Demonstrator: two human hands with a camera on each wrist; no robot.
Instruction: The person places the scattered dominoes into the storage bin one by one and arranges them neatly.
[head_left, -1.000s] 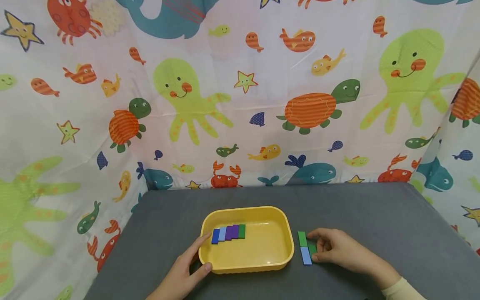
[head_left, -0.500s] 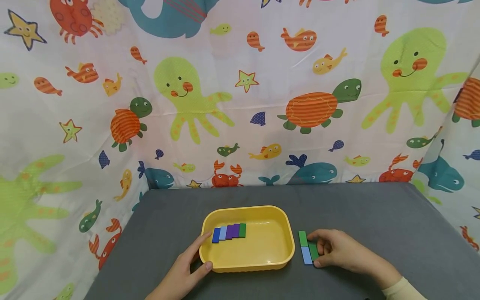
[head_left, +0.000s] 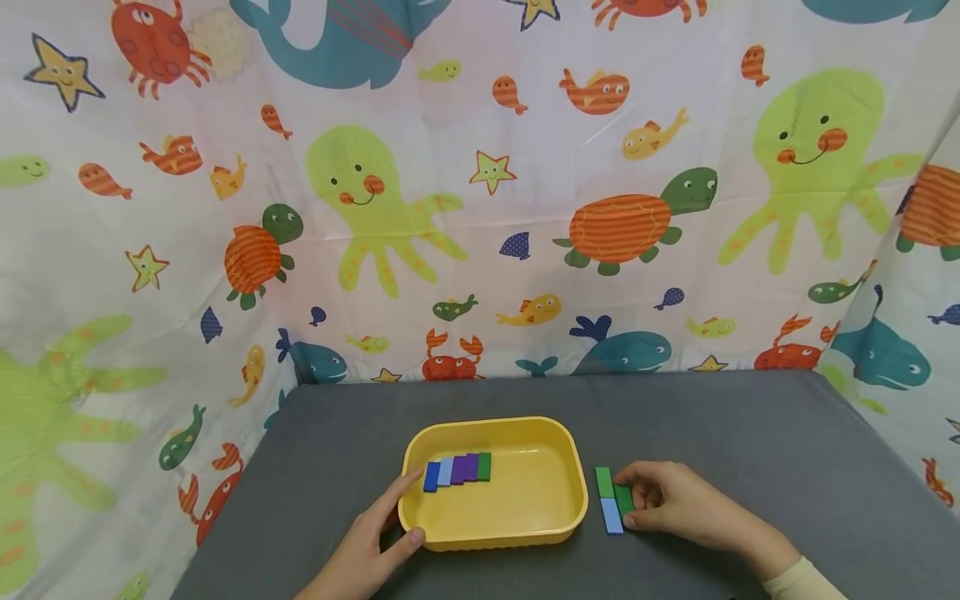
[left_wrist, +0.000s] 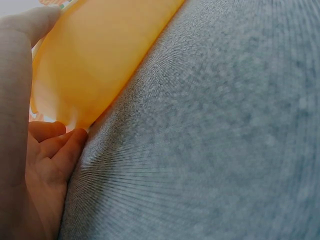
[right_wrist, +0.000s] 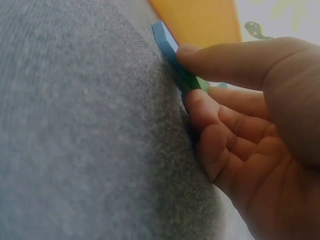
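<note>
A yellow plastic tray [head_left: 510,512] stands on the grey surface. My left hand [head_left: 360,537] holds its left end, the thumb at the near corner and the index finger farther along the rim; the bent fingers [left_wrist: 65,147] reach its wall. Right of the tray, my right hand [head_left: 678,504] pinches a dark green tile [head_left: 623,498] by its ends between thumb and index finger, partly covering it. This tile lies beside a light blue tile [head_left: 611,517] and a green tile [head_left: 604,482], which sit end to end. The right wrist view shows the light blue tile [right_wrist: 162,40] near my thumb.
Inside the tray, a stepped row of flat tiles runs from dark blue [head_left: 431,477] through light blue [head_left: 445,472] and two purple [head_left: 464,468] to dark green [head_left: 484,467]. A curtain printed with sea animals [head_left: 450,208] borders the grey table [head_left: 712,417].
The head view tilts slightly. My right thumb and fingers shift a little around the dark green tile, which stays beside the other two. My left hand keeps its place on the tray.
</note>
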